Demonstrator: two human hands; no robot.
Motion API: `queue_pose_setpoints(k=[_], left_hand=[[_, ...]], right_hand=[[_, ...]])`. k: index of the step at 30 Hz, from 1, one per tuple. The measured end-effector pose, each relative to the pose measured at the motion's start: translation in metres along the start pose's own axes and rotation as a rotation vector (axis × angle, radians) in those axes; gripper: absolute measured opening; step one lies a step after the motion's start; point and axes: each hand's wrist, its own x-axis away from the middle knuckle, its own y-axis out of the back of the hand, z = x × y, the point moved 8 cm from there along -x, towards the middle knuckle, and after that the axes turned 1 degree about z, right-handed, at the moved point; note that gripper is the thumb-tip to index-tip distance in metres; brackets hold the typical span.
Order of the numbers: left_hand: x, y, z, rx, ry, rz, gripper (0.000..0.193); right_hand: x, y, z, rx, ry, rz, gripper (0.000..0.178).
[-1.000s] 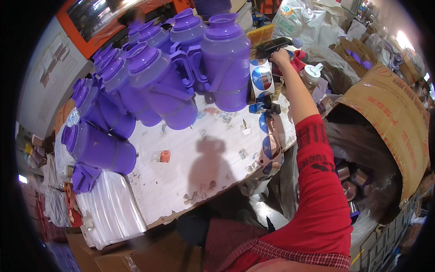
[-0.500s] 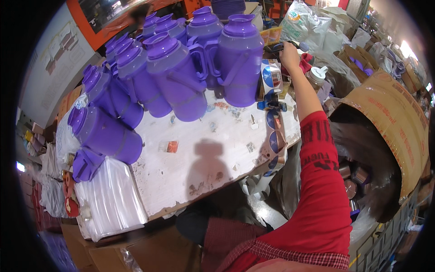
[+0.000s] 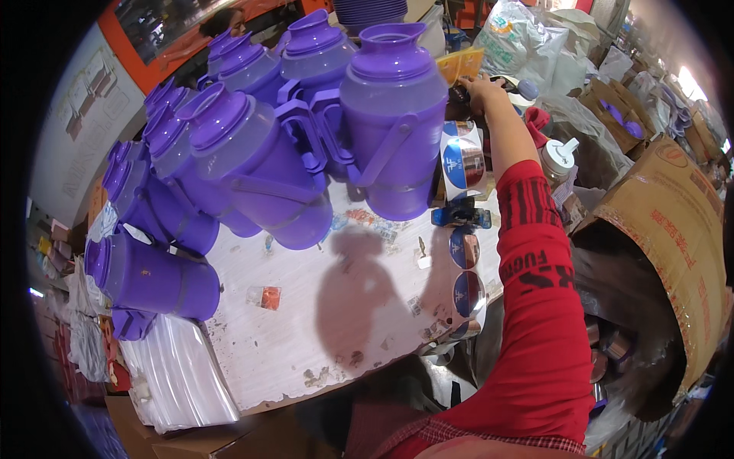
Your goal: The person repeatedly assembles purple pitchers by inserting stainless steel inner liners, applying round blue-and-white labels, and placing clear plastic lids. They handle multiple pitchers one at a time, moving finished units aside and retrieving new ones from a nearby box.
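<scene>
My right hand [image 3: 483,93] reaches to the far right part of the white table [image 3: 306,336], its fingers bent over a dark object whose kind I cannot make out. Beside it are a yellow plastic basket [image 3: 461,63] and a roll of round blue-and-silver stickers [image 3: 462,157]. From the roll a strip of stickers [image 3: 466,291] runs toward the table's front edge, past a small black-and-blue holder [image 3: 462,215]. Several purple jugs with handles stand left of my arm, the nearest being a tall jug [image 3: 394,122]. My left hand is out of view.
One purple jug [image 3: 157,277] lies on its side at the left, by a stack of clear plastic bags [image 3: 180,375]. A bottle with a white lid [image 3: 558,161] stands right of my forearm. An opened cardboard box [image 3: 665,229] sits at the right; a person is partly visible behind the jugs.
My view has moved closer to the table, so the jugs look larger. My right hand stays at the far right by the yellow basket, its fingers now lower over the dark object.
</scene>
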Motion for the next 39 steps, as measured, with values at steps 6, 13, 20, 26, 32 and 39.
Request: queue_pose_setpoints(k=[6, 13, 20, 26, 32, 39], left_hand=[[-0.006, 0.009, -0.026, -0.007, -0.056, -0.027, 0.069], [-0.010, 0.013, -0.033, 0.003, -0.091, -0.058, 0.065], [-0.002, 0.011, -0.021, 0.029, -0.080, -0.089, 0.061], [0.002, 0.009, -0.016, 0.024, -0.065, -0.090, 0.058], [0.000, 0.001, 0.004, 0.049, -0.077, -0.092, 0.055], [0.020, -0.027, 0.087, 0.116, -0.055, -0.126, 0.051]], right_hand=[[0.011, 0.015, 0.008, 0.172, 0.108, -0.132, 0.081], [0.027, 0.051, 0.019, 0.255, 0.053, -0.335, 0.077], [0.009, 0.024, 0.054, 0.231, 0.111, -0.418, 0.042], [0.003, -0.005, 0.047, 0.081, 0.129, -0.267, 0.090], [0.059, 0.034, 0.027, -0.267, 0.247, -0.468, 0.091], [0.389, 0.080, 0.105, -1.222, 0.697, -1.090, 0.027]])
